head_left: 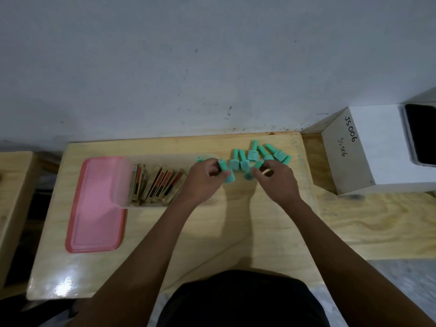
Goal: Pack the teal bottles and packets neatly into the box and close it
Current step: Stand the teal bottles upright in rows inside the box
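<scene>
- Head view looks down on a wooden table (212,232) that stands against a white wall.
- The left hand (203,179) has its fingers curled around one teal bottle (227,172), with the thumb pressing on its side; the bottle sticks out to the right of the hand, just beside the right end of the clear box (165,158).
- The right hand (276,180) pinches a second teal bottle (254,169) between the thumb and the curled fingers, close to the first one, and the two hands are near each other.
- The other teal bottles (252,154) lie in a loose group on the table just behind both hands, some touching each other, with the caps pointing toward the wall.
- The clear box is open and stands on the left half of the table; the gold and red packets (158,182) stand in it on edge, leaning in a row.
- One small teal piece (198,158) shows behind the left hand at the right end of the box; I cannot tell if it is inside.
- The pink lid (96,204) lies flat on the table, touching the left end of the box.
- A white carton (368,147) with "JS006" handwritten on it stands to the right, and a black phone (418,133) lies on top of it.
</scene>
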A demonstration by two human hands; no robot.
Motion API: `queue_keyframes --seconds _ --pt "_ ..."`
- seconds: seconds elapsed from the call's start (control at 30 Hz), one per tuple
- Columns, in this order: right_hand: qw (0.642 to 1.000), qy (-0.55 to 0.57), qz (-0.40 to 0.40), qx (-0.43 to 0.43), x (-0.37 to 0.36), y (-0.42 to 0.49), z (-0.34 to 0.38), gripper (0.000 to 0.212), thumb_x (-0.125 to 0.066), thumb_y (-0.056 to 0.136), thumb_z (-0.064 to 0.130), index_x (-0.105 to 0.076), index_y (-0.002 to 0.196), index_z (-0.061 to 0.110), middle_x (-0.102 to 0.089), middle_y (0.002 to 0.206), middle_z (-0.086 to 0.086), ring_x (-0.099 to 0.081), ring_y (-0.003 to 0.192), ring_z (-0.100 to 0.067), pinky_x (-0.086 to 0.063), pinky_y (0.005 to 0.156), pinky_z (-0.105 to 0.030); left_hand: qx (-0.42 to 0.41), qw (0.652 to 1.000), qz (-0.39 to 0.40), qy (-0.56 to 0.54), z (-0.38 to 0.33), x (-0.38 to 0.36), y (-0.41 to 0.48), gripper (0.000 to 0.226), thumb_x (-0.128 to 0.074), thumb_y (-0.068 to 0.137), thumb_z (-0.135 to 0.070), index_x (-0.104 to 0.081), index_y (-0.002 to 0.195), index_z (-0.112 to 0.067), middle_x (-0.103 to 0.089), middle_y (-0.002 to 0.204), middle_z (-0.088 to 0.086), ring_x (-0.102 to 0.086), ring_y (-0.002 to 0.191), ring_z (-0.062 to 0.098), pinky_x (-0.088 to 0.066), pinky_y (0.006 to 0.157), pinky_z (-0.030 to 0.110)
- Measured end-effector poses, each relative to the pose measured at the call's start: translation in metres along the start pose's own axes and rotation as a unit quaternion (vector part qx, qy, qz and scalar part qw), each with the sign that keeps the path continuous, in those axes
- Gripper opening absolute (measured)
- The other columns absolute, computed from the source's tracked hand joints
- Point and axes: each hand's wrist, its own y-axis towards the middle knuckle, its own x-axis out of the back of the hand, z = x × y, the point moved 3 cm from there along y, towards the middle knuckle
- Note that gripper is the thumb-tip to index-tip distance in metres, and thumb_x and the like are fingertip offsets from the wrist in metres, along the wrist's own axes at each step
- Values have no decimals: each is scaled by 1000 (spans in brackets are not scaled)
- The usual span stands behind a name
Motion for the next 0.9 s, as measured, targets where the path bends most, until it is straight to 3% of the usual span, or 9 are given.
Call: queue_keyframes --seconds 0.07,0.17,0.3,0.43,0.57,0.67,0.9 --pt "1000 23 2 17 -2 -5 15 29 -66 86 47 -70 101 22 -67 91 14 -63 75 -1 -57 65 -33 -1 1000 -19 -8 10 20 -3 16 -70 82 -28 -69 96 -19 -72 88 -6 -66 78 -1 -46 64 6" --pt "999 31 8 40 -11 -10 35 30 -67 84 47 -72 98 22 -70 85 12 -65 74 -3 -58 67 -35 9 998 -55 -24 28 39 -4 18 -73 80 -23 -71 97 -17 -72 97 1 -68 86 8 -53 81 25" --pt "998 1 24 61 -27 -15 59 30 -67 82 50 -72 95 24 -69 79 13 -64 72 -5 -57 64 -34 10 995 -84 47 47 47 1 20 -73 79 -28 -72 93 -14 -58 89 4 -59 78 17 -45 71 25" --pt "993 -79 25 79 -43 -19 77 21 -66 84 47 -71 92 28 -56 67 20 -56 67 -2 -39 53 -20 11 997 -32 67 59 38 6 20 -72 78 -16 -74 98 -12 -72 89 5 -65 79 16 -43 68 22" --pt "983 -158 33 93 -62 -17 84 20 -61 84 45 -70 89 28 -69 84 12 -64 74 -10 -49 62 -27 29 992 -25 120 70 28 11 9 -66 73 -7 -73 77 -10 -70 73 10 -62 68 22 -36 59 24" --pt "973 -205 29 105 -73 -14 87 23 -58 86 43 -71 93 25 -67 92 6 -63 84 -16 -49 64 -30 40 990 -26 129 69 25 15 11 -61 74 -6 -66 66 -12 -62 63 8 -55 61 22 -32 54 25" --pt "963 -253 27 89 -87 -8 80 31 -62 86 42 -71 111 25 -59 108 0 -53 106 -20 -47 69 -33 39 989 -38 136 74 21 22 10 -61 75 -11 -70 73 -14 -69 69 11 -63 66 28 -46 55 32"
